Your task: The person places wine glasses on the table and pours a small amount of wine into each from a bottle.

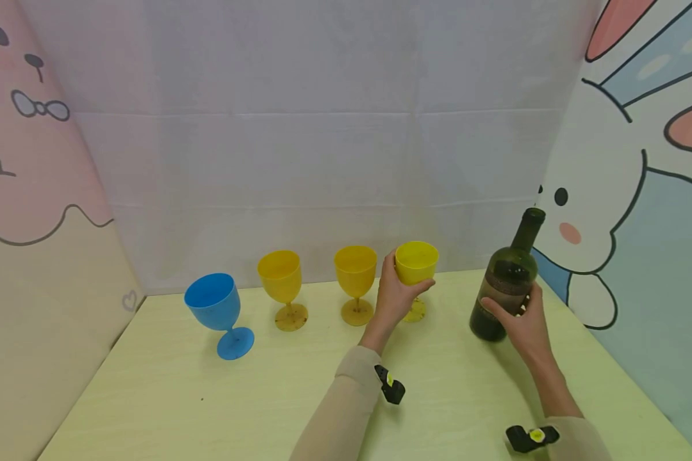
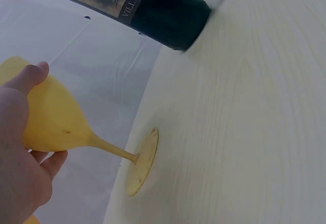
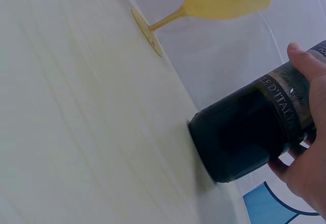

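My left hand [image 1: 395, 291] grips the bowl of the rightmost yellow goblet [image 1: 417, 261], thumb on the near side and fingers around the far side. In the left wrist view this goblet [image 2: 61, 114] has its round foot at the tabletop. My right hand [image 1: 525, 323] holds a dark green wine bottle [image 1: 504, 288] around its labelled body, thumb across the label. The bottle leans slightly to the right, its neck up. In the right wrist view the base of the bottle [image 3: 239, 137] is close to the table.
Two more yellow goblets [image 1: 355, 272] [image 1: 280, 276] stand in a row left of my left hand. A blue goblet [image 1: 213, 302] stands farther left. The pale wooden table [image 1: 207, 410] meets a white cloth backdrop [image 1: 265, 160] behind, with cartoon-printed panels [image 1: 657, 256] at both sides.
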`<act>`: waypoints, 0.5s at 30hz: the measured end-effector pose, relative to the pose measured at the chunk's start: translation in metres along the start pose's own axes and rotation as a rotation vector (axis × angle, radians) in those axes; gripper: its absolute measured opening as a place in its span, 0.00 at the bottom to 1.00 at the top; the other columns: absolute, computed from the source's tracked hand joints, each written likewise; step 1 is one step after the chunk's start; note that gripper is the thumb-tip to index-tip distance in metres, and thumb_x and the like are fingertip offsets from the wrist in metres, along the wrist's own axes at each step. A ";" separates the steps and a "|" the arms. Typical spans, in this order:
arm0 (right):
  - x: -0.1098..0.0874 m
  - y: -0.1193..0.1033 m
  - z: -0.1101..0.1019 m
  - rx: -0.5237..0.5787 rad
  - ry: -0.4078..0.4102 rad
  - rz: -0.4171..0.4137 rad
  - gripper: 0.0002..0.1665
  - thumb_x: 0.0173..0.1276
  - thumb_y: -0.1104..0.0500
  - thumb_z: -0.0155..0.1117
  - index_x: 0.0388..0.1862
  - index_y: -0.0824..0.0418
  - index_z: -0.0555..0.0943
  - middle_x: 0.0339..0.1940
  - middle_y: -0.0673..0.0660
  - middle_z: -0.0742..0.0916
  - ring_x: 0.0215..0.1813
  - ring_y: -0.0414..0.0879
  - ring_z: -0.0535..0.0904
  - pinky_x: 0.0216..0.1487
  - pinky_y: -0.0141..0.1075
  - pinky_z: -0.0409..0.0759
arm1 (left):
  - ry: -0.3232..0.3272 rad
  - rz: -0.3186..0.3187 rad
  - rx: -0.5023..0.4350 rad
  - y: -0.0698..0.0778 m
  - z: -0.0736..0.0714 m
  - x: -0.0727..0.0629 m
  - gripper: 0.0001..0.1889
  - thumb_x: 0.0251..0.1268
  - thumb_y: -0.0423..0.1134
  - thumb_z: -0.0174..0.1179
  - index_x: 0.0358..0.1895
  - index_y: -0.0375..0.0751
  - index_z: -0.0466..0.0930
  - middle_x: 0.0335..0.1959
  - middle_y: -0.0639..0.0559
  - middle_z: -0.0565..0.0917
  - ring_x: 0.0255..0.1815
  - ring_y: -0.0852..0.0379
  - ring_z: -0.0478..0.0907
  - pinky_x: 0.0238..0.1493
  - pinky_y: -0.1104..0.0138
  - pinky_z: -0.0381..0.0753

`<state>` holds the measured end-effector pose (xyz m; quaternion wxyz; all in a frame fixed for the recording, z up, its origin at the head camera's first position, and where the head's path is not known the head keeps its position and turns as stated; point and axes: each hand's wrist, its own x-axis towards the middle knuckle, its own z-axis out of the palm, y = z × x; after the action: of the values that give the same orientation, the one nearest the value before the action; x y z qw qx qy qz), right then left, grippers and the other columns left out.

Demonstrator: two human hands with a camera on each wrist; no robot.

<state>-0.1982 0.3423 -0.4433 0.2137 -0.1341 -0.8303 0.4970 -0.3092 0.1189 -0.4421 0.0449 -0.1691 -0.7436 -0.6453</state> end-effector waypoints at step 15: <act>0.001 0.000 0.003 0.005 0.014 0.012 0.56 0.65 0.45 0.69 0.81 0.50 0.45 0.74 0.58 0.66 0.69 0.53 0.66 0.60 0.46 0.70 | -0.008 -0.005 0.009 0.000 0.000 0.001 0.46 0.54 0.47 0.75 0.74 0.55 0.55 0.66 0.55 0.71 0.62 0.56 0.73 0.67 0.57 0.73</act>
<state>-0.2006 0.3409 -0.4443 0.2168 -0.1418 -0.8267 0.4994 -0.3102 0.1193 -0.4413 0.0410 -0.1697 -0.7471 -0.6414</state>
